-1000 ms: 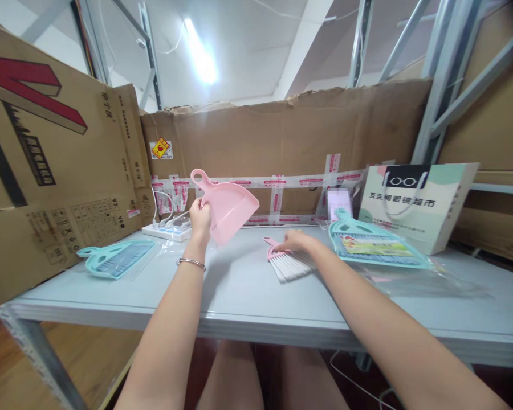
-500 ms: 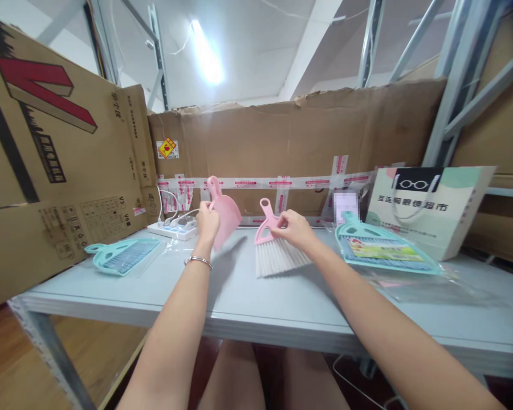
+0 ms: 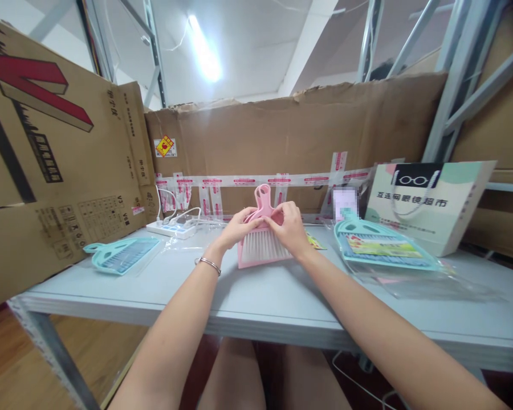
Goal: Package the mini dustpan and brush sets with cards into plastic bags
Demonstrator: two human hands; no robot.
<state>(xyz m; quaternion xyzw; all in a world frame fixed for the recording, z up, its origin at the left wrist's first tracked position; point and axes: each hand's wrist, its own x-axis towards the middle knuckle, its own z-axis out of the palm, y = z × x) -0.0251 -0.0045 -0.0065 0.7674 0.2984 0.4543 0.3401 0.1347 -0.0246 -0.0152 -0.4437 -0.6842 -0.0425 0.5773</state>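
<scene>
A small pink dustpan [image 3: 243,259] stands on the grey table [image 3: 256,296] with a pink hand brush [image 3: 263,245] lying in it, white bristles down and looped handle up. My left hand [image 3: 235,230] grips the dustpan's left side by the handle. From the right, my right hand [image 3: 288,228] pinches the brush near its handle. The two hands almost touch each other at the handle.
A teal dustpan set [image 3: 122,254] in clear wrap lies at the left. Another teal set [image 3: 382,245] in a bag lies at the right, before a paper bag [image 3: 431,205]. A white power strip [image 3: 171,229] sits at the back. Cardboard walls [image 3: 290,136] enclose the table.
My right hand lifted the brush off the table. My left hand brought the dustpan to the middle, and the brush now sits inside it.
</scene>
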